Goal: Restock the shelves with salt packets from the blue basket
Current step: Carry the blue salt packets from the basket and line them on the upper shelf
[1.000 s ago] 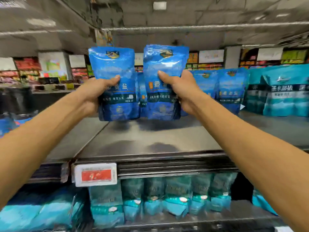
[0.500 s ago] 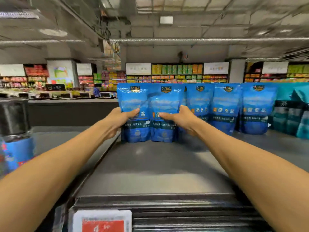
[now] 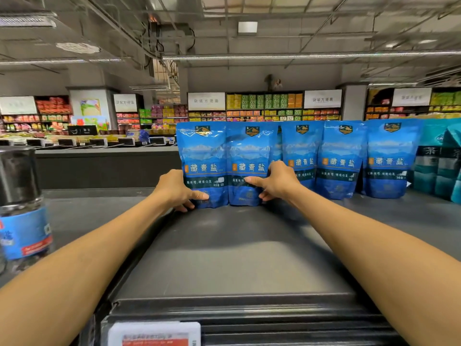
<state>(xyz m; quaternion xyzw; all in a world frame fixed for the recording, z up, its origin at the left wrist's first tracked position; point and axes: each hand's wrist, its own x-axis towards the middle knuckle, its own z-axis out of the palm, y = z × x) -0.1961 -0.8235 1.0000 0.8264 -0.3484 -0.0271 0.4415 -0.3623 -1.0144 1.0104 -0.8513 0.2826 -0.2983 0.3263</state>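
Gripping upright salt packets (image 3: 249, 166) on grey shelf (image 3: 237, 245), left hand (image 3: 174, 189), right hand (image 3: 277, 182), supermarket aisles (image 3: 264, 106) behind

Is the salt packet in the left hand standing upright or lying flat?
Upright. The leftmost salt packet stands on its bottom edge on the shelf, logo on top, with the left hand gripping its lower left corner.

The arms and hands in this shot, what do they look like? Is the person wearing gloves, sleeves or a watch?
Both are bare. The left hand and right hand wear no gloves, and no rings show. Both forearms are uncovered as far back as the picture reaches, with no sleeve, watch or wristband visible.
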